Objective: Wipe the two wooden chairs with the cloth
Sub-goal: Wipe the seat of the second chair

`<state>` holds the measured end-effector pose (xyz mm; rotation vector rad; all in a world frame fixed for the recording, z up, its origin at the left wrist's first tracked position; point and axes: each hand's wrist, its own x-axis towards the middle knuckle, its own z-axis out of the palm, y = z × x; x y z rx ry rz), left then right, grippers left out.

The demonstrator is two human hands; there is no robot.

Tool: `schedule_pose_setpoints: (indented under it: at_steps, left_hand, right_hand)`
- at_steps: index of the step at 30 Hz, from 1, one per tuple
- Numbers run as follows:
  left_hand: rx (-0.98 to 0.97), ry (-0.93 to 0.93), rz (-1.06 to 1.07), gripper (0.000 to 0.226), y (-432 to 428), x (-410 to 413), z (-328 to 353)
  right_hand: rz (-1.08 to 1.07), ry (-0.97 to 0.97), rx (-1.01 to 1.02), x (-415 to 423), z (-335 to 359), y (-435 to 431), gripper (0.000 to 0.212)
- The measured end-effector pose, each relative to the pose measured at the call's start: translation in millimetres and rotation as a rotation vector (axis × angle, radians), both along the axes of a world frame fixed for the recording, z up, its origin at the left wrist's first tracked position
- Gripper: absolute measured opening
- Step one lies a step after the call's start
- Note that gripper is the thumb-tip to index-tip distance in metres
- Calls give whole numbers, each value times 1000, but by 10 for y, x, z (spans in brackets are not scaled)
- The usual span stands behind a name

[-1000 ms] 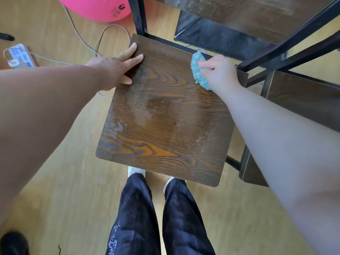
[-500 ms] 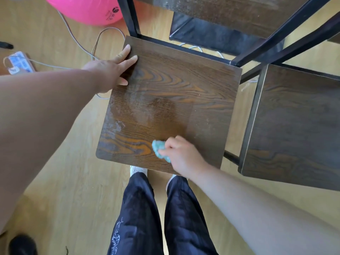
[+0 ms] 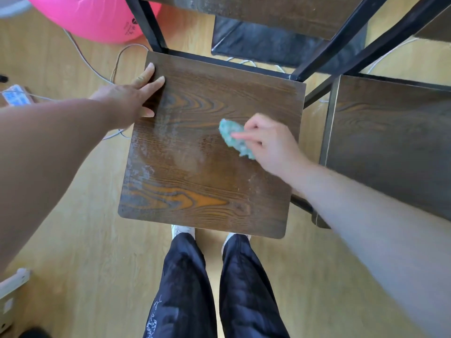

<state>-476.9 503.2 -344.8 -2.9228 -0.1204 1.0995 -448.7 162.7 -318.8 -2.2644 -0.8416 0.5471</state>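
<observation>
**First seat under the cloth, second chair not yet touched**

At the far left, a big pink rubber ball (image 3: 92,18) and some thin white cables (image 3: 97,71) lie on the light wooden floor (image 3: 73,240). They have no part in the work, but the cables run near the chair, so mind your feet.

Next comes your left hand (image 3: 129,96). It lies flat on the back left corner of the square dark-brown wooden seat (image 3: 210,186), with the fingers straight and close together, and it grips nothing. I judge that you keep it there to steady the chair, so that the chair does not slide on the smooth floor while the other hand rubs.

The left part of this seat shows a pale, dusty film, and a line of light specks runs down near its right edge. To me this means the seat is only partly clean.

A little right of the middle of the seat is the crumpled turquoise cloth (image 3: 228,136), pressed down on the wood. Your right hand (image 3: 271,145) holds it with the fingers curled round it. The hand is blurred, so the exact grip I cannot tell. Bunching the cloth like this probably gives firm pressure on a small spot.

Just beside the first seat, at the right, stands the second dark wooden seat (image 3: 390,142), dull and with no hand on it. Black metal frame bars (image 3: 341,40) rise behind both seats.

In my judgement you are in the first half of the task. The corner under your left hand will need its own pass.
</observation>
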Motion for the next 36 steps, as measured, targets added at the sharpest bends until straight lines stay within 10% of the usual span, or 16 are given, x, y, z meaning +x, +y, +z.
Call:
schedule_pose_setpoints:
  at_steps: [15,36]
  left_hand:
    - [-34,-4,28,78,31,-5,-52]
    - [-45,-279,40,72,-292,-102,76]
  right_hand:
    - [-194,-48,-247,1014,-285,14,21]
    - [230,113,-172,-1413,-392,-445,32]
